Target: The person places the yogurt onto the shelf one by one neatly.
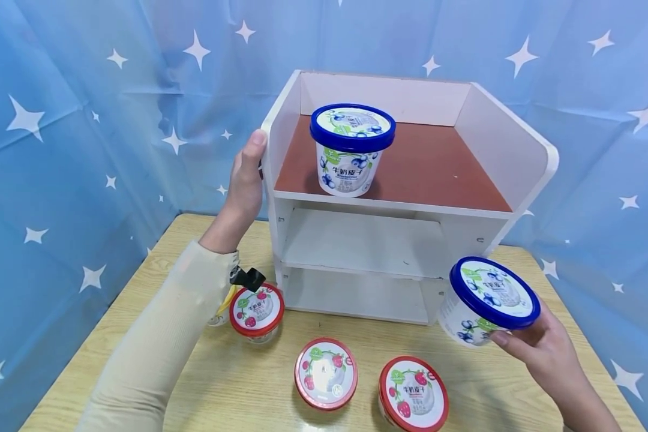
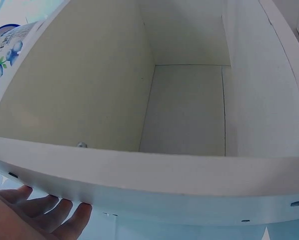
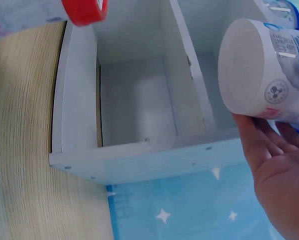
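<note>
A tub with a blue lid and blueberry print (image 1: 489, 300) is in my right hand (image 1: 553, 354), thumb at the near side. It is held up at the shelf's right front, tilted, and its white base faces the right wrist view. My left hand (image 1: 245, 183) rests against the left side panel of the white shelf unit (image 1: 356, 240); its fingers (image 2: 77, 220) touch the panel's outer face. Another blueberry tub (image 1: 351, 153) stands upright on the shelf's brown top board (image 1: 437, 162), toward the left front edge.
Tubs with red lids stand on the wooden table (image 1: 237, 390): one at the left (image 1: 256, 312), one in the middle (image 1: 326, 375), one at the right (image 1: 413, 393). A yellow-lidded tub (image 1: 219, 315) is partly hidden by my left sleeve. A starry blue curtain (image 1: 140, 120) hangs behind.
</note>
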Demonstrator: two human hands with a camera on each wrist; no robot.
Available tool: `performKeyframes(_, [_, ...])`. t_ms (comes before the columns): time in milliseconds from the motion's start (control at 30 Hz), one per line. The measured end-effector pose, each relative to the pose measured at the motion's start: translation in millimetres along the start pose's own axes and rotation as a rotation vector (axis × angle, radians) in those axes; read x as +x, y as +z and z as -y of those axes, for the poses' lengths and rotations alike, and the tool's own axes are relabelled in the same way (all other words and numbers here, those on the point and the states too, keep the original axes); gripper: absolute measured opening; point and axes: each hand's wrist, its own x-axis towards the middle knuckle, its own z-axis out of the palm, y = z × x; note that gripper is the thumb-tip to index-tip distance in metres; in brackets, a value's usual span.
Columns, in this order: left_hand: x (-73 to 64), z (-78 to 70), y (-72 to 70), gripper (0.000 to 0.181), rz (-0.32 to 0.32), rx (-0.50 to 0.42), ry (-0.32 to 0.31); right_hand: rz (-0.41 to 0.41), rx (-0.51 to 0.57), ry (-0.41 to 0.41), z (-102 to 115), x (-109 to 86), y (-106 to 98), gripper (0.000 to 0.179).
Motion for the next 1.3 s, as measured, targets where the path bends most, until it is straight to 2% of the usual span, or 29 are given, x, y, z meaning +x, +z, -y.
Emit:
performKeyframes(267, [-1.3, -0.4, -1.2, 0.072, -0.007, -0.001, -0.003, -0.033, -0.046, 0.003, 6, 5.0, 16, 0.073])
performKeyframes(500, [-1.8, -0.3, -0.5, 0.075, -0.002, -0.012, -0.005, -0.037, -0.022, -0.034, 12, 10.0, 27, 0.074])
performKeyframes(767, [-2.1, -0.3, -0.2, 0.071, 0.001, -0.003, -0.011, -0.036, -0.066, -0.06, 23, 17.5, 30, 0.074])
performKeyframes(1300, [-1.5, -0.3, -0.8, 0.071, 0.009, 0.005, -0.001, -0.07, -0.019, -0.08, 38, 28.4, 39, 0.07])
